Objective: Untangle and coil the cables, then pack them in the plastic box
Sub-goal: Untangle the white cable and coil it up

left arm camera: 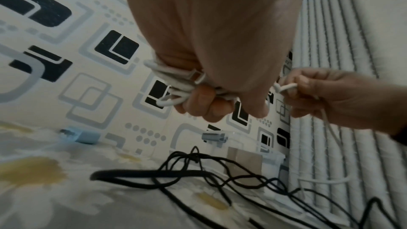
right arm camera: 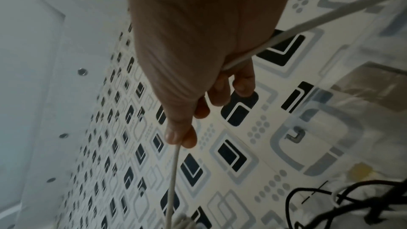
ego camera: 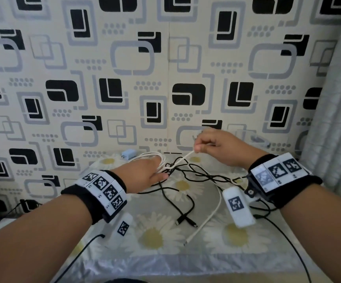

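White cable: both hands pinch it | black cables tangled beneath

A room in a home, by the look of it. A soft surface under a daisy-print cover carries the tangled cables, more like a bed or cloth-draped table than a workbench. Behind its far edge runs wallpaper of black and grey rounded squares, and a pale pleated curtain hangs at the right edge.
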`<state>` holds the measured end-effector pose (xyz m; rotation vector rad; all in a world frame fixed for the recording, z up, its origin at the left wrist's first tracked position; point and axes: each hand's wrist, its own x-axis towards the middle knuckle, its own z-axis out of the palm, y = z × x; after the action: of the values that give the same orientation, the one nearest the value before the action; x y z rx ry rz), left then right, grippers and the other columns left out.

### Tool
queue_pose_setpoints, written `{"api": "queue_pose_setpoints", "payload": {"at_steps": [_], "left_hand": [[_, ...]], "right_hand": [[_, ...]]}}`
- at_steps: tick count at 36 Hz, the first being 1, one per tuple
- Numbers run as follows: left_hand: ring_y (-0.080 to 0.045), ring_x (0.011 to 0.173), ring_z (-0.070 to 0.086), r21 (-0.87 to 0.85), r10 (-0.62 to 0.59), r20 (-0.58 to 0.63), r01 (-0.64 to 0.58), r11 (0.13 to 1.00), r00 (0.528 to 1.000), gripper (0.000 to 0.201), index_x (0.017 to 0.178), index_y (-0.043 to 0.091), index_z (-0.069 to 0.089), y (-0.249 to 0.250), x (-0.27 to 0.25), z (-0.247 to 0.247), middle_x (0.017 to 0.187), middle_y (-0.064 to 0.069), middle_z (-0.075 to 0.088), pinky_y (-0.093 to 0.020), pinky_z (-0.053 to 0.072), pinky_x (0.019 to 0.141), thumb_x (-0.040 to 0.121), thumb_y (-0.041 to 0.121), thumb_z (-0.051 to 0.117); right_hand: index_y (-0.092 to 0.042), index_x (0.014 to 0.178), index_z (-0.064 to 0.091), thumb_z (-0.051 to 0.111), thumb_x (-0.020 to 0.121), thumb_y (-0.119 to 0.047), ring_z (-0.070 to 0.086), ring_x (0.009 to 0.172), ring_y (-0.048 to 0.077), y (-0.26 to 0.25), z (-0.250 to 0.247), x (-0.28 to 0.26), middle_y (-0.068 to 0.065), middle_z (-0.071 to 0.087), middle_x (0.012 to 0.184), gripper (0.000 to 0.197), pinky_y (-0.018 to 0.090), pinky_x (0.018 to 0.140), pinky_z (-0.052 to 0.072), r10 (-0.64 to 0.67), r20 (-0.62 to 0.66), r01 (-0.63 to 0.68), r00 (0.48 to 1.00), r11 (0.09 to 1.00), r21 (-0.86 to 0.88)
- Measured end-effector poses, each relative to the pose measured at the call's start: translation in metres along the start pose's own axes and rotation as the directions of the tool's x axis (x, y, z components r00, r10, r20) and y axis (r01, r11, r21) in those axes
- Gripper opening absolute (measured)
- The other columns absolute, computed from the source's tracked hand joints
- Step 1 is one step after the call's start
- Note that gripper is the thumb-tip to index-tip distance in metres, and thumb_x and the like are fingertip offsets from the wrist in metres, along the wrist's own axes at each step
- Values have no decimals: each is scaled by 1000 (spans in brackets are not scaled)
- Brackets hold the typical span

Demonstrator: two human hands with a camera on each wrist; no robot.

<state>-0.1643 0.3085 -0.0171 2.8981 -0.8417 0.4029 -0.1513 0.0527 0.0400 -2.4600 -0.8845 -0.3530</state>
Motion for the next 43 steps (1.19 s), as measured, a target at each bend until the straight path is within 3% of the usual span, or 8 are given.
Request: {"api": "queue_pose_setpoints", "payload": {"at_steps": [6,12,17,25,29,34,40,43], "left_hand": [[-4,62,38,-64,87,-11,-87,994,996,34,72,31,25,21,-4,-17,71,9,38,-31,30,68,103,40,35],[-11,62,48,-237,-94,52,104,966,994,42,79,15,48,27,-8,-15,67,4,49,-28,40,66,101,47,34],[-10,50,37,-488,-239,2,209,847,971,45,71,14,40,33,-4,-14,58,2,41,-25,34,56,100,48,38],[-12,44,30,-777,-337,29,233,585,941,42,74,13,40,30,6,-13,51,7,33,-25,27,47,97,47,48],[-11,45,36,-691,-333,-11,234,684,943,46,72,12,42,26,4,-14,50,7,39,-27,32,53,98,51,44],[-13,52,37,-550,-335,0,279,787,942,48,70,14,39,28,0,-15,57,3,41,-29,36,61,99,52,37],[-10,53,35,-478,-253,50,245,843,966,43,77,13,42,42,-5,-16,61,3,41,-24,32,55,99,49,39],[-6,50,37,-493,-219,109,244,835,970,40,77,14,44,45,-8,-20,58,7,42,-20,33,54,99,47,42]], "right_hand": [[-26,83,65,60,94,-28,53,80,4,12,-6,0,-7,60,87,12,23,73,39,34,-43,-34,999,999,-3],[-28,93,72,59,92,-39,53,89,13,22,9,4,-7,63,91,16,33,90,37,-58,-188,9,980,968,-251],[-17,106,71,51,90,-30,57,97,28,18,32,3,3,65,98,29,38,95,35,-281,-378,93,882,890,-446],[-12,106,62,55,91,-38,48,98,7,1,61,-7,-5,59,100,30,39,107,34,-333,-290,287,897,939,-189],[-11,91,60,58,94,-16,47,77,8,-1,59,-6,-9,46,86,6,21,73,40,-255,-324,269,911,963,-2],[-9,92,57,46,99,-15,47,81,15,-12,52,-4,-3,47,90,14,25,72,39,-245,-289,247,926,969,-29],[-13,90,65,44,98,-31,57,63,22,-17,37,-2,0,58,86,29,27,55,35,-317,-374,121,871,878,-463],[-21,95,63,46,100,-34,52,78,12,-16,28,2,-10,55,88,22,28,66,31,-97,-211,14,973,931,-366]]}}
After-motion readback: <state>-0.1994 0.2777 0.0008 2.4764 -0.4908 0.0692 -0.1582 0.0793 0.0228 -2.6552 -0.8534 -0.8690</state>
